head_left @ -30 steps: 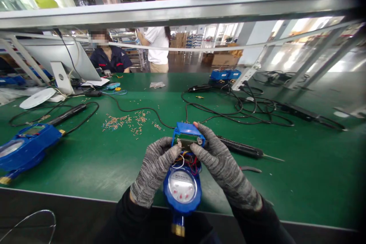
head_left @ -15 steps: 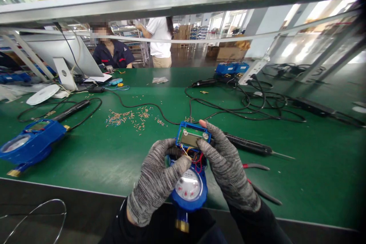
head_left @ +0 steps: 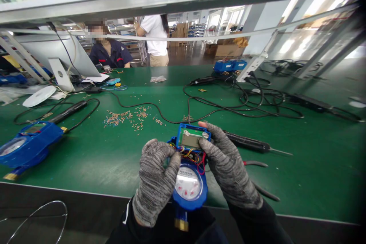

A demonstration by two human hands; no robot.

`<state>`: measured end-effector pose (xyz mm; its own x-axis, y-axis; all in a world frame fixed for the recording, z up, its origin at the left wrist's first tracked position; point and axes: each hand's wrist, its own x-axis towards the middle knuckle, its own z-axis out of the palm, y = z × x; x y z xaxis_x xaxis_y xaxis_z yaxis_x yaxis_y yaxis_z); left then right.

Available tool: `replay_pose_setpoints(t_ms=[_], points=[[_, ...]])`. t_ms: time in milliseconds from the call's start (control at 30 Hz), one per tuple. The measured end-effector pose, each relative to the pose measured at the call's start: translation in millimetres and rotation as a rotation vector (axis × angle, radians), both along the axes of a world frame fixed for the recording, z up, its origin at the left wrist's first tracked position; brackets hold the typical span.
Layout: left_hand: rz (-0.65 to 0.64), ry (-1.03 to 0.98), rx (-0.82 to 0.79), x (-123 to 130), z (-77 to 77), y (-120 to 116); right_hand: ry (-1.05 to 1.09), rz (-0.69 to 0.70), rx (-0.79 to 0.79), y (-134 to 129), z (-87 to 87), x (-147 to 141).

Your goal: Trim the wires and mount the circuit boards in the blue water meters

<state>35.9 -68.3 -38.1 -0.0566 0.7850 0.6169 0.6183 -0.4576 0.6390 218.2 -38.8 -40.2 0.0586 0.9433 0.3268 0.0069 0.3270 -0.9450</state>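
A blue water meter (head_left: 189, 187) with a round dial and a brass end stands at the table's front edge. Above its dial, my right hand (head_left: 228, 164), in a grey knit glove, grips the blue-framed display module (head_left: 191, 137) between thumb and fingers. Yellow, red and dark wires (head_left: 194, 156) run between the module and the meter body. My left hand (head_left: 157, 177), gloved alike, is closed at the left side of the wires, thumb against fingers; what it pinches is hidden.
Small screws or pins (head_left: 117, 118) lie scattered on the green table (head_left: 114, 164). Another blue meter (head_left: 28, 145) is at left. An electric screwdriver (head_left: 248, 142), pliers (head_left: 265, 190) and cables (head_left: 217, 112) lie right. A monitor (head_left: 57, 55) and two people are beyond.
My left hand has drawn back slightly left from the wires, its thumb now against its fingers. The display module is tilted a little differently in my right hand. The view has shifted slightly.
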Motion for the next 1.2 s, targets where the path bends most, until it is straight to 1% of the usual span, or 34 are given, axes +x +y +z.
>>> replay_pose_setpoints(t_ms=[133,267,333,467,500,533,600,767,833,867,933,1033,1100,1200], points=[[-0.037,-0.112,-0.073,4.0,-1.2,11.3,0.117,0.092,-0.062,0.3,5.1,-1.0],[-0.11,-0.195,-0.153,6.4,0.5,22.3,0.205,0.124,-0.116,0.3,8.2,-2.1],[-0.151,-0.235,-0.201,5.7,3.1,24.6,0.213,0.12,-0.133,1.1,8.0,-2.1],[-0.348,-0.408,-0.378,3.1,9.9,23.4,0.169,0.065,-0.131,5.3,5.6,-2.1],[-0.377,-0.46,-0.41,3.1,11.2,22.9,0.159,0.057,-0.128,6.2,5.0,-2.3],[-0.387,-0.504,-0.433,3.6,12.1,22.6,0.151,0.051,-0.126,6.8,4.4,-2.6],[-0.367,-0.561,-0.462,5.8,13.0,22.8,0.125,0.034,-0.119,7.4,3.5,-3.3],[-0.343,-0.605,-0.5,12.7,12.0,23.0,0.037,0.001,-0.087,7.1,3.4,-5.1],[-0.314,-0.599,-0.496,14.7,10.9,22.2,0.01,-0.01,-0.065,6.7,4.4,-6.2],[-0.295,-0.576,-0.486,15.6,10.3,21.9,-0.001,-0.02,-0.053,6.4,4.9,-6.8],[-0.226,-0.469,-0.429,17.2,9.0,21.6,-0.016,-0.037,-0.035,5.5,5.8,-7.9],[-0.074,-0.305,-0.31,18.2,7.9,22.8,-0.012,-0.038,-0.02,3.5,5.6,-9.1],[0.038,-0.16,-0.171,17.4,7.7,24.7,0.004,-0.04,-0.019,2.5,4.5,-9.7],[0.14,0.126,0.14,14.6,6.8,29.3,0.047,-0.063,-0.031,1.8,2.3,-10.8]])
